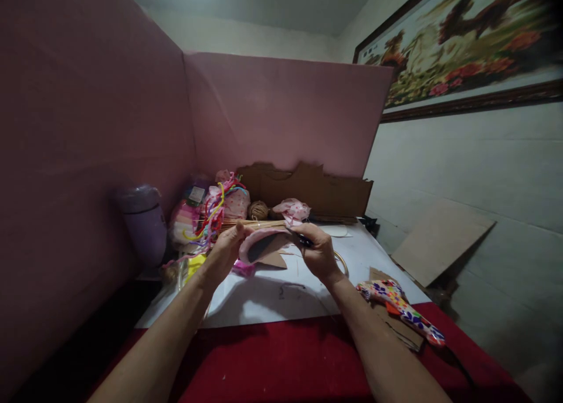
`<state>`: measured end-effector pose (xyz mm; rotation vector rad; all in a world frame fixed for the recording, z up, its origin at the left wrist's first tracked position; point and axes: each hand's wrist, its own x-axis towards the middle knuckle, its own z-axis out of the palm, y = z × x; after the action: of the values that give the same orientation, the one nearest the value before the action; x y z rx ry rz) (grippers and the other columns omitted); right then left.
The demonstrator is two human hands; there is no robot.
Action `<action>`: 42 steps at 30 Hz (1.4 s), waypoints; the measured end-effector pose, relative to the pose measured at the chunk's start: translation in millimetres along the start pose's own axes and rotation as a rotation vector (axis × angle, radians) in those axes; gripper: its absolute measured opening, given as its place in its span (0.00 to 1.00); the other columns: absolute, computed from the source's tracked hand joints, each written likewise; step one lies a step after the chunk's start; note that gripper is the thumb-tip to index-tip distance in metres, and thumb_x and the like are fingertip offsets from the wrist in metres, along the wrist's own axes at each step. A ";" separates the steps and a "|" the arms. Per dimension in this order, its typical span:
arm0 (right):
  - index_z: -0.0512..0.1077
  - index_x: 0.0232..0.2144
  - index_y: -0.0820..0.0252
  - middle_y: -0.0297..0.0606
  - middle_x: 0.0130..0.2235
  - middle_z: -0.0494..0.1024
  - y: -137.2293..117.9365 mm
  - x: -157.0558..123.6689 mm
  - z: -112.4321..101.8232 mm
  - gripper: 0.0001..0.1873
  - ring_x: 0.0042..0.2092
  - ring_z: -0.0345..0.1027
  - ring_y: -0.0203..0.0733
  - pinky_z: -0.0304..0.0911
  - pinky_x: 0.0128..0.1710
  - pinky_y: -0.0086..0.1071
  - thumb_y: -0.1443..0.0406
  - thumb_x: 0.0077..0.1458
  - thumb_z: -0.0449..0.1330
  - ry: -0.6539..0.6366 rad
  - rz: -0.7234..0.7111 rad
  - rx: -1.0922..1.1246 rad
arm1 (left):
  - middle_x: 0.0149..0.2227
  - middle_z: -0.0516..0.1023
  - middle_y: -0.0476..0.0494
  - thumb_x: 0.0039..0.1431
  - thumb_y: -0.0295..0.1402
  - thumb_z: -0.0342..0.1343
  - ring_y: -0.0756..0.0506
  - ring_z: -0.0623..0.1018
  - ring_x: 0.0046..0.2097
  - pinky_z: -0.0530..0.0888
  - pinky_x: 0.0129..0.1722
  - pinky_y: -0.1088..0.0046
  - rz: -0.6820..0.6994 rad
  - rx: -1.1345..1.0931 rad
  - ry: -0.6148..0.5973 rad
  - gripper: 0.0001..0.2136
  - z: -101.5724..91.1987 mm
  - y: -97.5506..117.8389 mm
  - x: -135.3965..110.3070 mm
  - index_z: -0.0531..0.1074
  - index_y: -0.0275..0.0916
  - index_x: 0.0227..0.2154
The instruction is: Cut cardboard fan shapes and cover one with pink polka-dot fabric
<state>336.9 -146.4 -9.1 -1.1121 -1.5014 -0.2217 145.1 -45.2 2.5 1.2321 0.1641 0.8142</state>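
Note:
My left hand (229,247) is closed on one end of a pink, cloth-covered curved piece (259,243) with a dark inner face, held above a white sheet (272,300). My right hand (319,250) grips the other end and pinches a thin dark tool (299,237) that points toward the piece; what the tool is I cannot make out. Both forearms reach in from the bottom of the view.
A patterned glue gun (402,309) lies at the right on the red tablecloth (285,362). Behind the hands are coloured cords (215,212), a twine ball (258,210), thin sticks, pink cloth and brown cardboard (308,189). A purple cup (143,221) stands left. Pink partitions enclose the back and left.

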 end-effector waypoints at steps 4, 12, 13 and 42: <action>0.75 0.35 0.56 0.38 0.34 0.78 -14.2 -0.6 2.1 0.09 0.39 0.70 0.43 0.63 0.41 0.35 0.71 0.52 0.58 -0.096 -0.067 -0.041 | 0.35 0.81 0.35 0.50 0.57 0.51 0.40 0.78 0.35 0.71 0.37 0.66 -0.071 0.050 -0.071 0.30 4.6 4.0 -5.8 0.77 0.32 0.37; 0.76 0.32 0.58 0.37 0.32 0.79 -12.9 -4.2 10.3 0.09 0.34 0.71 0.41 0.63 0.34 0.32 0.71 0.47 0.59 -0.137 0.092 -0.013 | 0.31 0.80 0.43 0.46 0.42 0.63 0.45 0.75 0.32 0.68 0.32 0.73 -0.191 0.372 -0.185 0.23 7.9 4.1 -13.9 0.76 0.36 0.45; 0.77 0.32 0.58 0.37 0.32 0.79 -12.7 -4.4 10.4 0.09 0.35 0.71 0.41 0.63 0.35 0.32 0.72 0.47 0.59 -0.139 0.082 -0.013 | 0.32 0.80 0.44 0.46 0.39 0.64 0.45 0.75 0.32 0.68 0.32 0.73 -0.206 0.389 -0.206 0.22 8.8 4.4 -14.1 0.75 0.37 0.46; 0.76 0.38 0.61 0.42 0.35 0.79 -7.3 -1.4 10.8 0.17 0.32 0.71 0.41 0.64 0.30 0.31 0.55 0.55 0.55 0.098 0.346 0.113 | 0.30 0.80 0.43 0.45 0.32 0.65 0.45 0.75 0.29 0.69 0.31 0.71 -0.247 0.154 -0.002 0.11 11.1 -14.0 -10.1 0.78 0.38 0.34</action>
<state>324.2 -143.6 -10.2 -1.2304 -1.1980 0.0472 150.2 -61.4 -8.9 1.3266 0.3760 0.5942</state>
